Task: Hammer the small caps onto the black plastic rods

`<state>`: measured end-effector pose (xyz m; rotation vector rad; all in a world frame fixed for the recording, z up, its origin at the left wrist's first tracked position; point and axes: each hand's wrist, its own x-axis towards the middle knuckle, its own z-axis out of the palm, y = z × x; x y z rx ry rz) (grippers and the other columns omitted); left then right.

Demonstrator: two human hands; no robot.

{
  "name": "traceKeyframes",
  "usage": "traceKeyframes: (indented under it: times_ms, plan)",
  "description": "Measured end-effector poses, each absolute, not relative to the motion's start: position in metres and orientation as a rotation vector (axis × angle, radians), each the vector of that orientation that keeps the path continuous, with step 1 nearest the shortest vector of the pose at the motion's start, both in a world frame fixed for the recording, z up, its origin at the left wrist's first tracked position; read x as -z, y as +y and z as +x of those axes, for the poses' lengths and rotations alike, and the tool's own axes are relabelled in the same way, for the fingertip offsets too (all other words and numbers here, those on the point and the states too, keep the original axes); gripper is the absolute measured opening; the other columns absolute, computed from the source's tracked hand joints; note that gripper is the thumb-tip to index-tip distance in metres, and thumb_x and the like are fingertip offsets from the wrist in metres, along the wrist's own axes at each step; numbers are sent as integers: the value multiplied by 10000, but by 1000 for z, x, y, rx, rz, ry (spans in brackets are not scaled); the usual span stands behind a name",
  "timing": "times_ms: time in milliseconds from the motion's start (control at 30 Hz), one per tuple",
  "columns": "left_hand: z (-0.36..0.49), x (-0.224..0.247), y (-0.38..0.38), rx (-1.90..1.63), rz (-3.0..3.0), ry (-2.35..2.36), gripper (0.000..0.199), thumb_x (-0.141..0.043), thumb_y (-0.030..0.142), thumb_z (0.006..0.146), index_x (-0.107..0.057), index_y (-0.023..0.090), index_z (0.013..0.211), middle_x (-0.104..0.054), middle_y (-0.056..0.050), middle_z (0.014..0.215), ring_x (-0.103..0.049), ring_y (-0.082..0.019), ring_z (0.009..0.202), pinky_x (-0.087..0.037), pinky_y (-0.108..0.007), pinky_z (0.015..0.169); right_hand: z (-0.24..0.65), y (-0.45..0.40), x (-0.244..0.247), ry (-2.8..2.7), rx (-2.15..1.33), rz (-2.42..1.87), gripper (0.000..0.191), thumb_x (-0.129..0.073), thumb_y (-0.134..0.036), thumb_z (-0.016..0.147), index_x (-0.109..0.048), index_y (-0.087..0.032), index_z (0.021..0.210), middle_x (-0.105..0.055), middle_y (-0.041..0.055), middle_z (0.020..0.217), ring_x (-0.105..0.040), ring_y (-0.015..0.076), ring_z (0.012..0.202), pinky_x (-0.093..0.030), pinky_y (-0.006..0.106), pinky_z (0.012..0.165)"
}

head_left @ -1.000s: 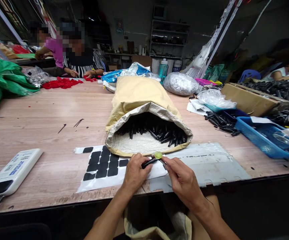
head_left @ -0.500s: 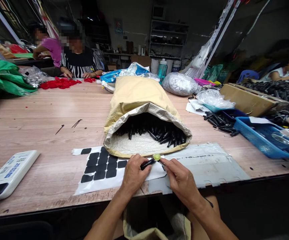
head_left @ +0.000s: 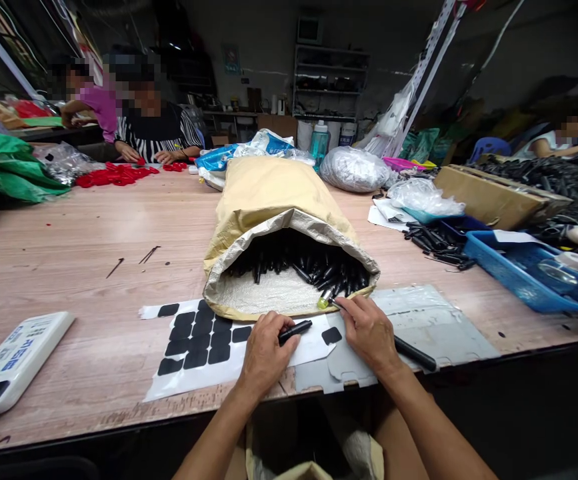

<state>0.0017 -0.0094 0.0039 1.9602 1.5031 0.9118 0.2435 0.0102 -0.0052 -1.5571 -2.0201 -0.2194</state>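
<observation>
My left hand (head_left: 267, 347), fingers closed, holds a short black tube (head_left: 296, 331) that points right, above a white sheet with black rounded-square stickers (head_left: 199, 340). In my right hand (head_left: 369, 331) is a small hammer (head_left: 415, 353) with a black handle and a yellow-green face; its head is apart from the tube, near the mouth of a tan sack (head_left: 281, 183). Inside the sack lie many black tubes (head_left: 329, 270). One loose black sticker (head_left: 331, 335) sits between my hands.
A grey board (head_left: 419, 327) lies under my right forearm. To the right are a blue tray (head_left: 533, 280) and black parts (head_left: 436, 245). A white device (head_left: 16, 363) stands at the left. An open sack (head_left: 313, 470) is below the table edge. Co-workers sit beyond.
The hammer head has moved away from the tube's end, up and right, with my right hand. Its handle now shows behind that hand. The tube stays in my left hand.
</observation>
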Motion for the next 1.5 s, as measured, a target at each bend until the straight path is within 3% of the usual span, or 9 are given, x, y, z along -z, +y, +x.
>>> traceKeyframes:
  times_ms: [200,400,667,1167,1500]
  plan:
    - [-1,-6,-10,-904,1948,1443,95,-625,265,896,-687,236,961,-649,-37,953,-581,-240,967,-447,-379,859,230,2,-14,-2080,122,-1428,348,-646,-223,857,-677,-243,1203,-627,79,1079,-516,252,1001,-407,396,887]
    - [-3,-2,-10,-921,1955,1397,163,-570,311,948,-706,230,988,-641,-44,932,-574,-238,952,-441,-383,856,207,1,-24,-2327,-139,-1264,161,-702,-326,876,-700,-238,1012,-654,29,900,-506,223,928,-362,400,867]
    - [-3,0,-9,-938,1976,1409,160,-571,270,931,-721,223,959,-626,-49,880,-569,-238,915,-447,-379,839,195,5,-10,-2235,-243,-1257,24,-667,-212,891,-663,-190,885,-642,36,856,-491,205,891,-367,366,814]
    - [-3,1,-9,-900,1997,1421,218,-511,329,993,-704,231,977,-628,-41,907,-567,-228,924,-429,-372,839,226,10,-22,-2114,-266,-1279,181,-682,-240,857,-685,-225,1038,-639,28,864,-518,205,858,-412,366,819]
    - [-3,1,-8,-857,2046,1443,368,-356,354,1056,-578,213,798,-590,-24,835,-532,-205,853,-397,-363,801,226,9,-17,-2137,-181,-1275,180,-662,-238,858,-683,-226,1036,-652,50,959,-522,229,915,-420,390,848]
